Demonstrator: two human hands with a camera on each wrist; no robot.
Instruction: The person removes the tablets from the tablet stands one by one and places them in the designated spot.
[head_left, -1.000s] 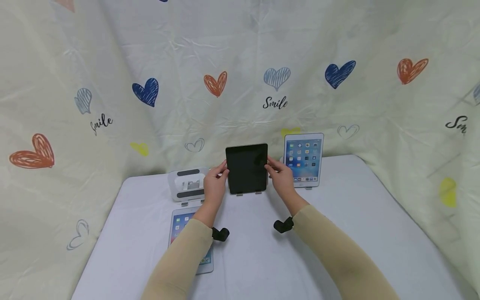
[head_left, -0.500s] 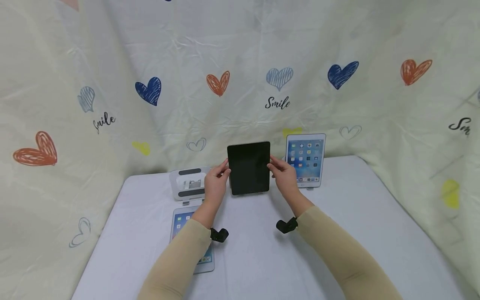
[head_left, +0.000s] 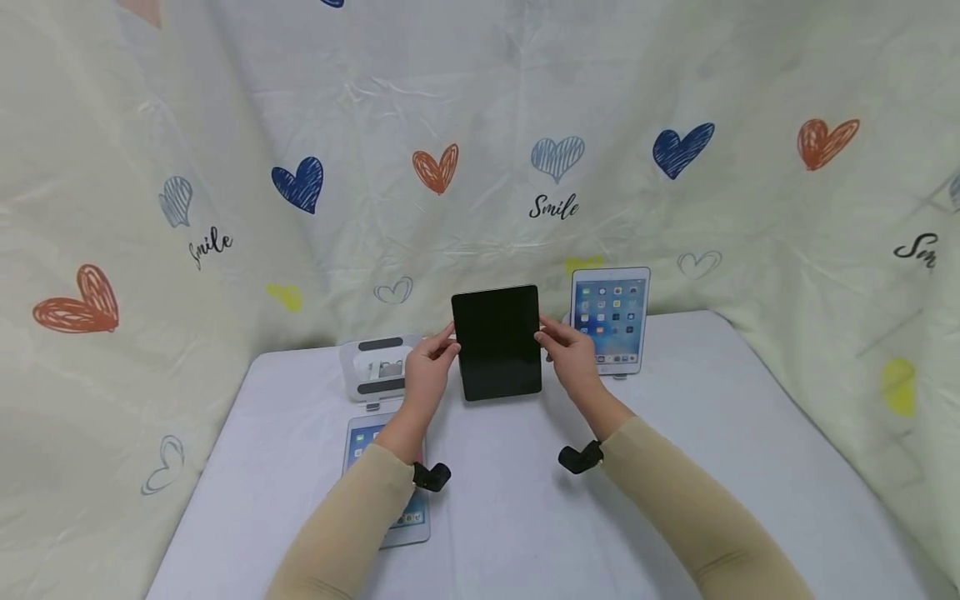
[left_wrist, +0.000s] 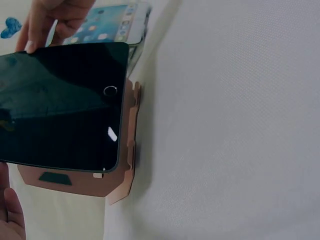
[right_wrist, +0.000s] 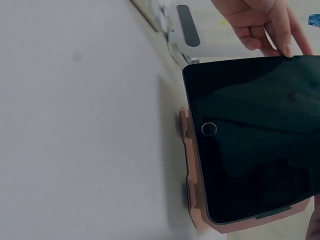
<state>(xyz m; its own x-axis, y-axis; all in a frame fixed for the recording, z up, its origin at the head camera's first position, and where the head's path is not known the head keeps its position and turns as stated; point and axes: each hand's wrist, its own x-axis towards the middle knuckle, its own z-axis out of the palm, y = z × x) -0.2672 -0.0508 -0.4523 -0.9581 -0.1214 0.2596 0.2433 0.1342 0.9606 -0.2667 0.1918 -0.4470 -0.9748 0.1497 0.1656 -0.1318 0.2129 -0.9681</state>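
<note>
You hold the black tablet (head_left: 497,342) in portrait orientation by its opposite side edges. Its dark screen faces you; the corners are rounded and the ringed home button (left_wrist: 110,91) sits at the lower end. The tablet stands nearly upright, directly before the pink tablet stand (left_wrist: 92,187), partly covering it.

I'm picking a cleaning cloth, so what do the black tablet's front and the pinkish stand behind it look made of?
Black tablet: front probably glossy glass, mirroring light and shapes.
Pinkish stand: metal or plastic, I can't tell; looks matte, its colour even without sharp reflections.
</note>
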